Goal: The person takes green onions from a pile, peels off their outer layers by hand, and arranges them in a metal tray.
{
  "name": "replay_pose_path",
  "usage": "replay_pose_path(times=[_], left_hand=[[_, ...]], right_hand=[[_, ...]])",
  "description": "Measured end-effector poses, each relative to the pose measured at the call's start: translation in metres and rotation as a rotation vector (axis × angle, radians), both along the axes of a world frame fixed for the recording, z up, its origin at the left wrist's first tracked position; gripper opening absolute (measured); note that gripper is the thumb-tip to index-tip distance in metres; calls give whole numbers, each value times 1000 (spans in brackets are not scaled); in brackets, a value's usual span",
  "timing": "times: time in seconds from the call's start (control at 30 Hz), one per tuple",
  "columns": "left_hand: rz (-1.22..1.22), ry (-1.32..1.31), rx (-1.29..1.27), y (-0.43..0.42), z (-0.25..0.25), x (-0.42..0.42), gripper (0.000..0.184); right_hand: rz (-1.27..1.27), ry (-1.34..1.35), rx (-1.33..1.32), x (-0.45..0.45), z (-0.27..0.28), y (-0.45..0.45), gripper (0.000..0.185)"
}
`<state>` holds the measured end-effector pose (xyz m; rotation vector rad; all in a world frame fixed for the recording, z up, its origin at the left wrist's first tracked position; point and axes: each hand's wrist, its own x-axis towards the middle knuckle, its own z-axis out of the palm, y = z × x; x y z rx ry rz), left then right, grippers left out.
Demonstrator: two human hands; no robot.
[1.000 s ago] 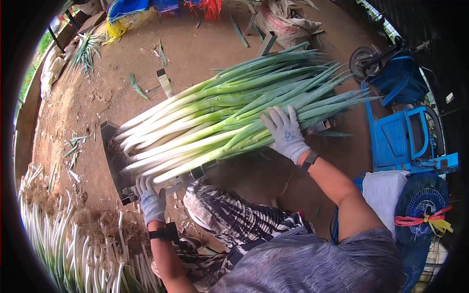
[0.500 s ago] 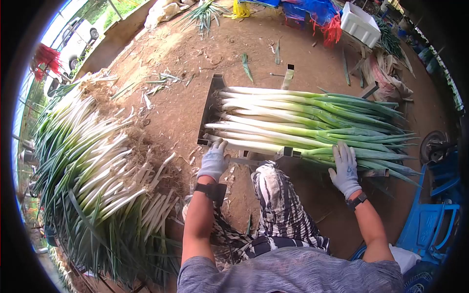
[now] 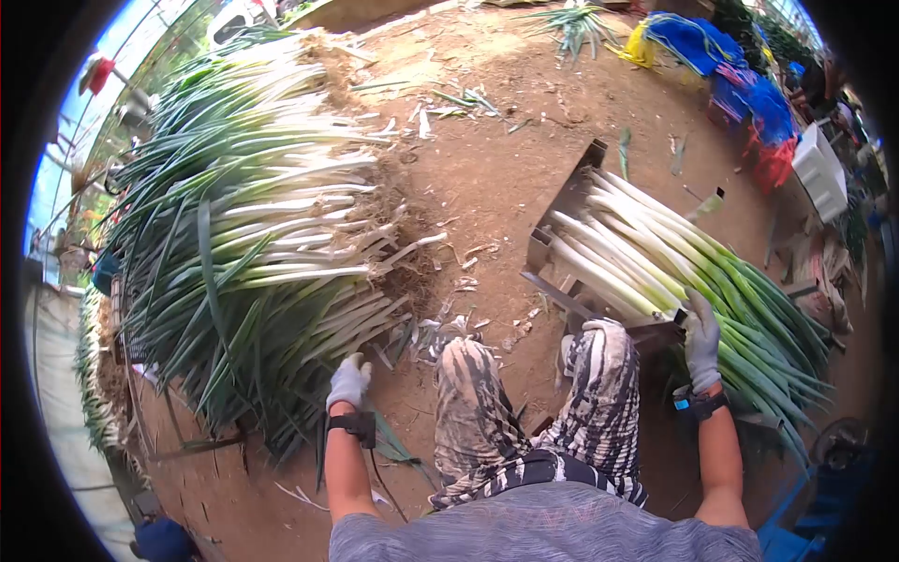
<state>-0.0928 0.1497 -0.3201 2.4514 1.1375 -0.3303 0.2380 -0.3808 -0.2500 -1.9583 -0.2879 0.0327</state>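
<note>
My left hand [image 3: 349, 382], in a pale work glove, is at the near edge of a big pile of green onions [image 3: 281, 225] with roots facing right. Its fingers look apart and nothing shows in them. My right hand [image 3: 700, 342], gloved too, lies on a second batch of green onions [image 3: 646, 239], by the near post of a dark metal frame [image 3: 562, 201]. Its fingers are stretched out over the stalks. Inside the frame the white ends rest near its upright end plate, while the green leaves hang out past the other side.
Trimmed leaves and peelings [image 3: 468, 103] litter the dirt floor [image 3: 487, 187]. Blue netting [image 3: 693, 42] and a white foam box [image 3: 820, 170] stand at the back right. A small wheel [image 3: 840, 443] is at the lower right, and my knees are between the pile and the frame.
My view has turned left. My left hand has moved from the frame's end plate to the pile's near edge. My right hand stays on the green onions in the frame, nearer the post.
</note>
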Motion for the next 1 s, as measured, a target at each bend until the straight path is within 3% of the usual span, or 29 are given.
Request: replay_pose_path(times=[0.03, 0.13, 0.2, 0.3, 0.4, 0.57, 0.63, 0.7, 0.73, 0.8, 0.83, 1.0], left_hand=[[32, 126, -60, -8, -37, -38, 44], [105, 437, -442, -69, -85, -110, 47], [98, 485, -600, -108, -127, -152, 48], [167, 470, -677, -123, -137, -164, 48], [265, 154, -392, -75, -122, -140, 50], [22, -305, 419, 72, -38, -47, 61], [-146, -280, 547, 125, 5, -8, 69], [-278, -85, 719, 162, 33, 27, 83], [-295, 69, 567, 165, 72, 49, 76], [-414, 192, 812, 203, 45, 66, 66], [-438, 333, 825, 213, 42, 80, 61], [-393, 385, 926, 253, -12, 120, 58]], right_hand=[[-38, 104, 87, 2, -1, -3, 42], [-60, 190, 60, 17, -6, -10, 45], [33, 85, 1, 13, 9, 22, 48], [13, 122, -290, 28, 1, 36, 42], [-46, 72, -429, 30, -3, 39, 37], [-127, 123, -515, 6, 40, 77, 35], [-104, 62, -572, 16, 23, 64, 35], [-152, 134, -541, 9, 33, 75, 34], [-178, 168, -523, 8, 36, 80, 33], [-192, 109, -561, 8, 31, 72, 32], [-201, 78, -580, 10, 25, 67, 31], [-239, 92, -580, 11, 16, 61, 30]])
